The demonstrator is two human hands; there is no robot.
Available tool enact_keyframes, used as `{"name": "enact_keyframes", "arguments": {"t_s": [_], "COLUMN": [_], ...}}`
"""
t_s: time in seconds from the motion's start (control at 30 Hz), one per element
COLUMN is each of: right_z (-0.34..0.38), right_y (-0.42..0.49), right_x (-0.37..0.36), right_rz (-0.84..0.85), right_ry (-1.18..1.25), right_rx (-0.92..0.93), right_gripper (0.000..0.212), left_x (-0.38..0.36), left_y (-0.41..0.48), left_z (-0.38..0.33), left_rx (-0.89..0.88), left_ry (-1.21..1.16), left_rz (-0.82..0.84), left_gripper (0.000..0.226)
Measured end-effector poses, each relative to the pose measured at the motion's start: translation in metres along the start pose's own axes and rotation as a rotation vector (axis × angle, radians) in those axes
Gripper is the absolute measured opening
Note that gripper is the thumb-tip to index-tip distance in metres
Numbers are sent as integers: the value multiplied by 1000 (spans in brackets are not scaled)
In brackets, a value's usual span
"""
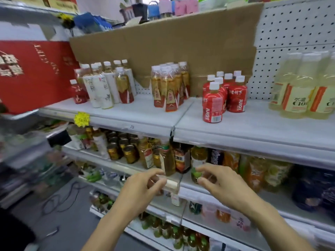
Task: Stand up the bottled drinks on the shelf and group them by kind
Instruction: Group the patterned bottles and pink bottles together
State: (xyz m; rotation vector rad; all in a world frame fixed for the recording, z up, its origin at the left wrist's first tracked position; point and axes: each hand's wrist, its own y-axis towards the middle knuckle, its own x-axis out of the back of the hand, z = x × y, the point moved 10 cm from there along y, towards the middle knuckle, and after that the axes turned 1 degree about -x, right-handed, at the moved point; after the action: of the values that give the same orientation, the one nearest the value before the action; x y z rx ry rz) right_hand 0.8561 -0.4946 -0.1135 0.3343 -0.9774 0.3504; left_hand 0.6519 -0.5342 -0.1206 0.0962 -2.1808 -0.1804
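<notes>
**Bottles upright, hands low and empty**

Now, on the top shelf [126, 113] everything stands: white-label tea bottles [101, 87] at the left, amber tea bottles [169, 87] in the middle, red juice bottles [223, 96] to their right, pale yellow bottles [304, 86] at the far right. Below, the left hand [145, 185] and right hand [215, 180] hover near the lower shelf's edge, fingers loosely curled, gripping nothing.
</notes>
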Motion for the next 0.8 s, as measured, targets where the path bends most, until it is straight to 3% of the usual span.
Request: {"name": "enact_keyframes", "arguments": {"t_s": [0.33, 0.53, 0.67, 0.8], "right_z": [132, 178, 203, 202], "right_y": [155, 244, 317, 396], "right_x": [-22, -24, -22, -28], "right_rz": [-229, -291, -260, -176], "right_ry": [144, 162, 180, 301], "right_rx": [19, 67, 120, 38], "right_gripper": [23, 24, 33, 62], "left_x": [163, 214, 244, 272], "left_y": [98, 166, 219, 267], "left_z": [125, 167, 192, 228], "left_rx": [-140, -191, -140, -17], "left_ry": [13, -53, -121, -230], "left_rz": [-76, -154, -235, -382], "left_gripper": [26, 43, 60, 85]}}
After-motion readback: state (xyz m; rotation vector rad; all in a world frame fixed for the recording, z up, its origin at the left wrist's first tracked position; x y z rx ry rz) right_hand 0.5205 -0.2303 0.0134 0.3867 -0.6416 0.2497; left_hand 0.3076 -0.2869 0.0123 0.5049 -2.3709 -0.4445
